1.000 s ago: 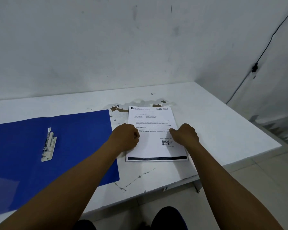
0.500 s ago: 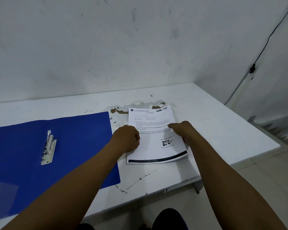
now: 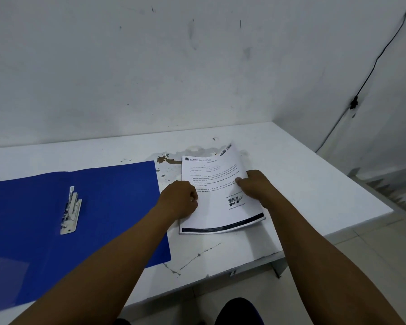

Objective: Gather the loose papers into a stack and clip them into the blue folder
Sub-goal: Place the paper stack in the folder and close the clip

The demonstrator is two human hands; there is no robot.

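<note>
A stack of printed white papers (image 3: 217,208) lies on the white table, right of the open blue folder (image 3: 108,207). The folder's metal clip (image 3: 70,211) sits on its left half. My left hand (image 3: 178,199) is closed in a fist and presses on the stack's left edge. Gripping the stack's right edge, my right hand (image 3: 253,185) has thumb on top and fingers under, and that side is raised and bowed off the table.
The white table (image 3: 302,184) has chipped paint behind the papers and a crack near its front edge. A wall stands close behind. A black cable (image 3: 370,73) runs down the right wall. My knee (image 3: 239,310) shows below the table edge.
My right hand slid from the top of the stack to its right edge and lifted that side, so the papers now curve upward. The left hand stayed in place.
</note>
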